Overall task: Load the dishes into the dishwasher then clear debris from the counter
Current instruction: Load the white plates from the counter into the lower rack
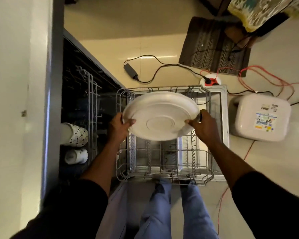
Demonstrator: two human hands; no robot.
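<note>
Pale tiled floor (110, 49) surrounds an open dishwasher (72, 69). At frame centre, the left hand (121, 125) and right hand (203, 124) grip opposite edges of a white plate (160, 116), its underside toward the camera, over the pulled-out lower rack (121, 169). Left of centre, patterned mugs (76, 134) lie in the inner rack. At right, a white container (261, 118) stands on the floor.

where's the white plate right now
In the head view, the white plate is mid-frame, gripped at its edges by the left hand and right hand, over the pulled-out dishwasher rack.
</note>
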